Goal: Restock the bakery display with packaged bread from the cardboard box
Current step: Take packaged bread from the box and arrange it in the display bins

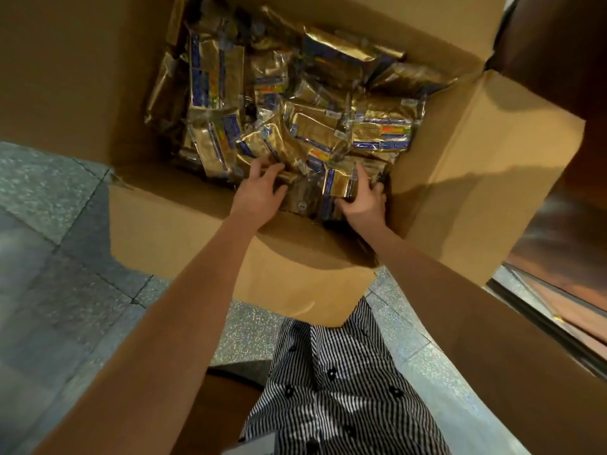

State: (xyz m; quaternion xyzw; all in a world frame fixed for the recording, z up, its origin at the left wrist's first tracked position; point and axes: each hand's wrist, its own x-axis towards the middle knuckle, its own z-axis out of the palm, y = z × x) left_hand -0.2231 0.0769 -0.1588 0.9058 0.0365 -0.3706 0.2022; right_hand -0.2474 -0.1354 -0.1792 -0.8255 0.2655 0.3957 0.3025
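Observation:
A large open cardboard box [157, 224] stands on the floor, holding several gold-wrapped bread packs [295, 103] with blue labels, piled loosely. Both my hands reach down into the box's near side. My left hand [261, 190] lies with spread, bent fingers on the gold packs near the front. My right hand [364, 200] grips the side of one gold pack [338, 185], thumb on its near edge and fingers along its right side. The display is out of view.
The box flaps stand open, the right flap [486, 178] and near flap [295, 284] sticking out toward me. Grey speckled floor tiles [49, 224] lie at the left. A dark wooden fixture [565, 205] with a metal rail runs along the right. My striped clothing fills the bottom.

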